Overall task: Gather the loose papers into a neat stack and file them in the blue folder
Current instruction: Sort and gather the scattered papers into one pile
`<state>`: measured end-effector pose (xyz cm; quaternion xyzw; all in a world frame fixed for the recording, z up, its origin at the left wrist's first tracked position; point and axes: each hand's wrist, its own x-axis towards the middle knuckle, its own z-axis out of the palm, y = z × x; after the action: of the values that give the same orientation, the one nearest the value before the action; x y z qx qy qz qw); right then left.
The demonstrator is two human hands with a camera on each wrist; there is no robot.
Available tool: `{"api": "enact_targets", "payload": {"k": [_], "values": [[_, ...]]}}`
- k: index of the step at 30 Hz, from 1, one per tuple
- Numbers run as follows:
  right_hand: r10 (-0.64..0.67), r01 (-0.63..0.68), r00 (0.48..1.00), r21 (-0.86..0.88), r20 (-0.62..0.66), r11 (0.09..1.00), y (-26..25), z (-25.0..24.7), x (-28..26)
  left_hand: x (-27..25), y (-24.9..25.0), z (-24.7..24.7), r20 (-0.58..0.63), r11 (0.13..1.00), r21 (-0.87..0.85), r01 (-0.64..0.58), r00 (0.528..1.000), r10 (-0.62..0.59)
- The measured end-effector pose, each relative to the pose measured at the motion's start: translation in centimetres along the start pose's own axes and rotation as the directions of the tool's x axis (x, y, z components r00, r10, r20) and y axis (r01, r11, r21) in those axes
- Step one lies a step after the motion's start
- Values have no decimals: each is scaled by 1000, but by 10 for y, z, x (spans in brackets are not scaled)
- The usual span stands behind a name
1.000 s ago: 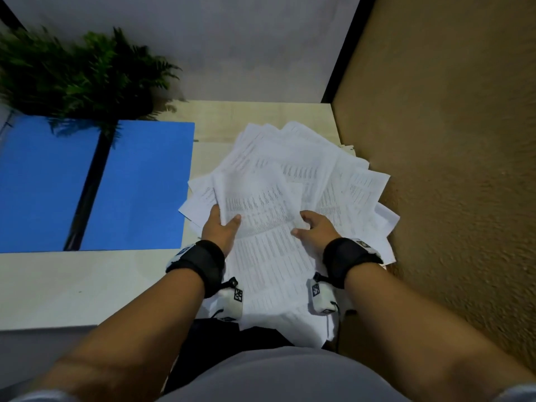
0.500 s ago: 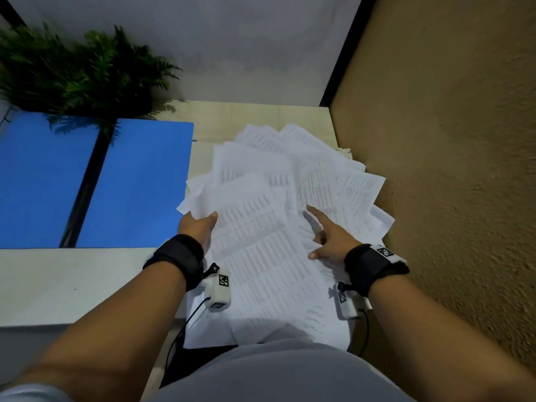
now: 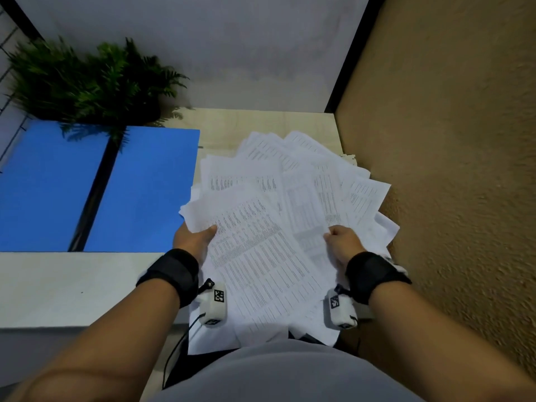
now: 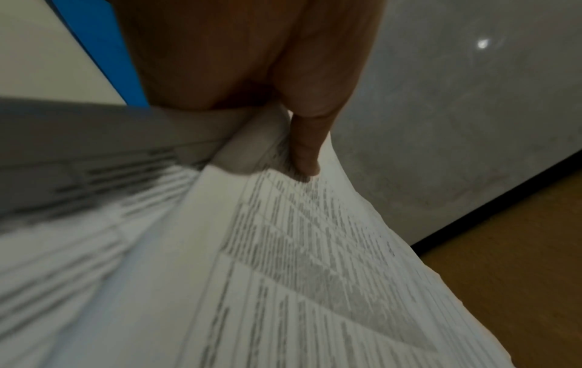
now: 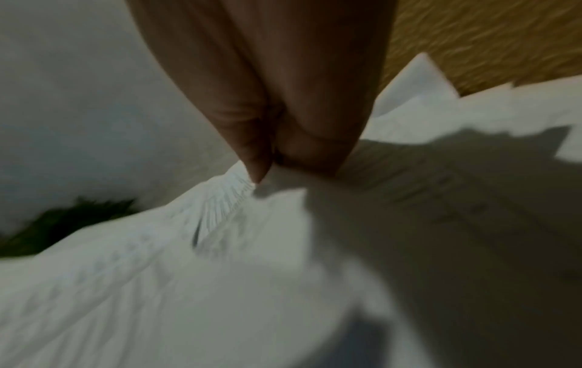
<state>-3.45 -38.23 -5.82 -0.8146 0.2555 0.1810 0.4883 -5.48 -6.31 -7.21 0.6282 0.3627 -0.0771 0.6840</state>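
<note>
Seen from the head camera, a person gathers a fanned spread of printed papers [image 3: 269,227] lying on a pale wooden table [image 3: 261,123], at about 1 o'clock from the body. The sheets splay out like a hand of cards toward 12 and 2 o'clock, and their near ends overhang the table edge toward the person's lap.

The left hand [image 3: 193,240] holds the left side of the spread, thumb on top and fingers hidden beneath; the left wrist view shows the thumb pressing several sheets down against the hand.

The change is on the other side. Half a second ago the right hand [image 3: 343,246] lay flat with fingers stretched across the sheets. Now it has drawn back toward the body and closed, its fingers [image 5: 255,149] pinching the right side of the sheets between thumb and forefinger. The right wrist view is blurred, which suggests the hand is still moving.

So both hands now grip the pile from opposite sides. This likely means spreading and sorting is over and squaring up is about to begin, though the sheets are far from aligned.

The blue folder [image 3: 145,190] lies open and flat on the table at 10 o'clock, just beside the papers' left edge. A green fern [image 3: 87,82] stands behind it at 11 o'clock.
</note>
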Motion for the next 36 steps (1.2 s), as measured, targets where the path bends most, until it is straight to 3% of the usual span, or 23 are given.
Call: {"api": "enact_targets", "payload": {"k": [2,6,8,10,11,15,17,18,19,21,23,26,28,31,36], "values": [[-14,23,987,-57,157,998,1,22,-4,-6,-5,1,38,1000,-26,0,999,1],[21,74,904,-204,427,976,0,53,-8,-9,-19,1,69,998,62,15,997,-19],[1,68,922,-162,388,984,-5,58,-10,-8,-19,1,69,992,122,32,997,-40],[-21,26,958,-14,287,1000,-14,61,-15,-12,-15,1,50,985,167,31,998,-40],[-33,21,956,44,290,999,-16,64,-15,-13,-14,1,45,983,184,25,998,-33],[-118,137,900,-17,420,990,-24,75,-21,-13,-13,2,22,958,287,-16,1000,10],[-172,185,935,-11,311,983,-29,71,-15,-12,-9,-2,-58,944,329,-10,998,31],[-203,236,952,-126,229,964,-33,65,-10,-10,-9,-6,-94,949,314,3,995,28],[-232,273,960,-338,158,901,-34,59,-3,-7,-9,-11,-118,956,294,12,993,24],[-221,220,971,-712,93,667,-37,46,3,-4,-10,-19,-148,960,278,23,989,19],[-130,161,986,-809,105,565,-38,39,4,-1,-7,-23,-160,966,256,20,987,22],[-99,221,973,-714,208,664,-31,34,6,0,11,-19,-170,969,247,-6,984,49],[-162,260,964,-638,209,725,-27,29,5,2,29,-10,-153,968,247,-44,985,84],[-251,246,965,-578,73,778,-30,13,3,18,62,9,-85,924,365,-114,984,155],[-197,75,962,-511,-189,856,-28,-26,14,44,84,35,88,735,656,-175,984,156]]}}
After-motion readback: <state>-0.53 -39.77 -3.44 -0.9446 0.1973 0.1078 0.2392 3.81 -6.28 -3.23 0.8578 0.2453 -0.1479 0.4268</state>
